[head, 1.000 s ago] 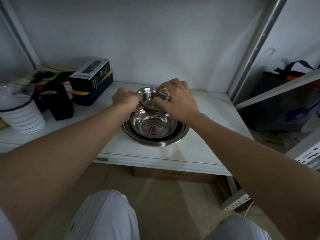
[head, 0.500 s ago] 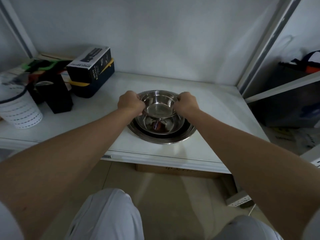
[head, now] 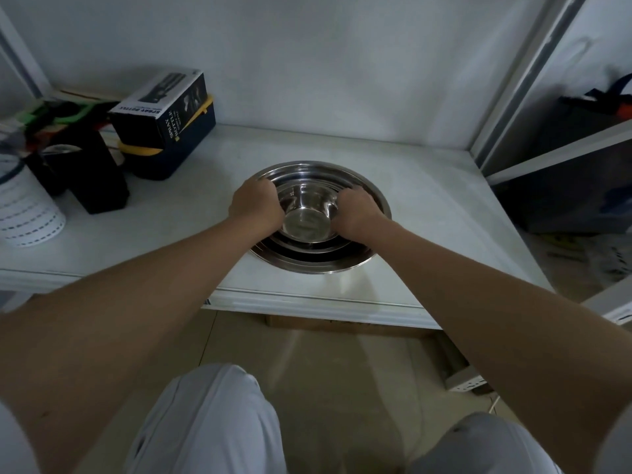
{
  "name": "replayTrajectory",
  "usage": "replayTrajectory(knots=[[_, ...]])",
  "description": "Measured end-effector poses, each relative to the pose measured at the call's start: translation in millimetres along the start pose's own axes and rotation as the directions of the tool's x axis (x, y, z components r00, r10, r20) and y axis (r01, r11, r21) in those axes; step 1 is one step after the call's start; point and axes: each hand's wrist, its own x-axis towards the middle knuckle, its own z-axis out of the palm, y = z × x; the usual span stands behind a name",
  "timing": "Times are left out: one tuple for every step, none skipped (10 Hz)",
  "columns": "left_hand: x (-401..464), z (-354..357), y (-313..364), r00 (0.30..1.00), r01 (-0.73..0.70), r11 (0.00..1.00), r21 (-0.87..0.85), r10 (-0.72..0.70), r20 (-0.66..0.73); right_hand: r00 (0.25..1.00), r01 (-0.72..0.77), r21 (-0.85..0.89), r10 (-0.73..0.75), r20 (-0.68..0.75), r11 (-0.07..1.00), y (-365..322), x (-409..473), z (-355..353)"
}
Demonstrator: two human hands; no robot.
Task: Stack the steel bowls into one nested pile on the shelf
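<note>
i have both hands on the small steel bowl, the left hand curled over its left rim and the right hand over its right rim, each closed on the edge. the bowl sits down inside the nested pile, which rests on the white shelf toward its front, well apart from the spray bottle box and the black items at the left. i judge these bowls light, rigid and slick: thin polished metal that will slide and ring against its neighbours, not break. the rolled rim is the place to hold, on opposite sides, so the bowl stays level. i cannot tell whether it is fully seated yet; a tilted bowl could wedge.
</note>
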Motion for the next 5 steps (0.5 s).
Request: replayTrajectory(knots=[[-1.3, 2.2, 0.2, 1.0, -0.009, 0.999, 0.038, 0.008, 0.017, 1.0, 0.007, -0.051, -0.007, -0.003, 0.999, 3.4, 0.9, 2.6], [-3.8, 2.9, -0.9, 0.998, -0.065, 0.997, 0.046, 0.064, 0.018, 1.0, 0.002, -0.012, -0.003, -0.029, 1.0, 4.0, 0.0, 2.8], [-3.2, 3.2, -2.0, 0.996, -0.09, 0.995, 0.045, 0.09, -0.006, 0.997, 0.017, -0.006, -0.017, -0.075, 1.0, 5.8, 1.3, 1.8], [-5.0, -0.7, 0.6, 0.991, -0.132, 0.99, 0.051, 0.133, -0.013, 0.995, 0.024, -0.001, -0.024, -0.094, 1.0, 4.5, -6.7, -9.5], [-12.5, -10.0, 7.8, 0.975, -0.192, 0.974, 0.12, 0.203, -0.089, 0.987, 0.045, 0.001, -0.044, -0.154, 0.999, 1.6, -12.5, -19.2]])
